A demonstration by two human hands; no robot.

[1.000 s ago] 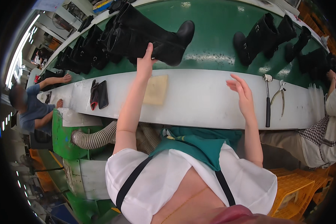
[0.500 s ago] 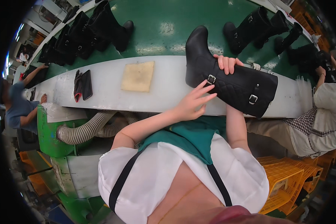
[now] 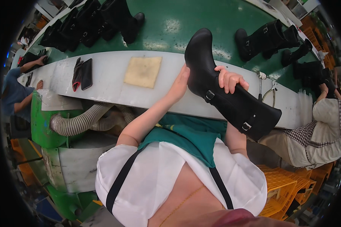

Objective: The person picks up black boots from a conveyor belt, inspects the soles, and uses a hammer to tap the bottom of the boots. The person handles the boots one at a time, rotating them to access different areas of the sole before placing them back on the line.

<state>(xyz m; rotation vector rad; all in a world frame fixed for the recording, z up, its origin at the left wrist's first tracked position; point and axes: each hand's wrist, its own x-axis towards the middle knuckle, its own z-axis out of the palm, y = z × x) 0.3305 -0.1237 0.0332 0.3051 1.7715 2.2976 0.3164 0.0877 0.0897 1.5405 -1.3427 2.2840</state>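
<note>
A tall black boot [image 3: 231,108] is held slantwise above the white worktop, its toe pointing up and its shaft running down to the right. Two straps with silver buckles show along its lower side, at the ankle and near the top. My right hand [image 3: 232,80] is closed round the shaft just above the ankle, fingers over the upper side and the thumb hidden. At the heel, my left hand [image 3: 180,83] cups the boot from the left, with fingers together against it and their tips partly out of sight.
A tan square pad [image 3: 143,72] and a dark phone-like slab [image 3: 86,74] lie on the white worktop [image 3: 110,85]. Hand tools [image 3: 260,87] lie behind the boot. More black boots [image 3: 121,19] stand on the green surface [image 3: 170,38]. Co-workers sit at both sides; yellow crates [image 3: 278,189] stand lower right.
My left hand has gone from the ankle buckle to the heel. The boot has rolled, so its buckles now face its lower edge. Tools behind the shaft have come into view.
</note>
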